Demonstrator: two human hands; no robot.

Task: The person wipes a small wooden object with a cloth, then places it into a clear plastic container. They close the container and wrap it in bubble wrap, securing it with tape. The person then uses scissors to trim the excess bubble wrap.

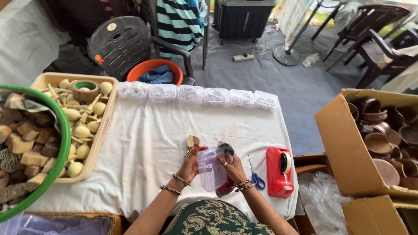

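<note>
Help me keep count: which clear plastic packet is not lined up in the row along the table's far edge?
The clear plastic packet between the left hand and right hand; the other six packets lie side by side along the far edge of the white-clothed table.

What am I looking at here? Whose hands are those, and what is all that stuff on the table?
The camera sits on a person's head and looks down, so you see that person's own two hands. The left hand and the right hand hold a clear plastic packet between them, over a table with a white cloth. Beside the right hand lie blue-handled scissors and a red tape dispenser. At the far edge runs a row of small clear packets. On the left, a beige tray holds pale round wooden pieces and a roll of tape. A cardboard box on the right holds brown bowls.
</note>
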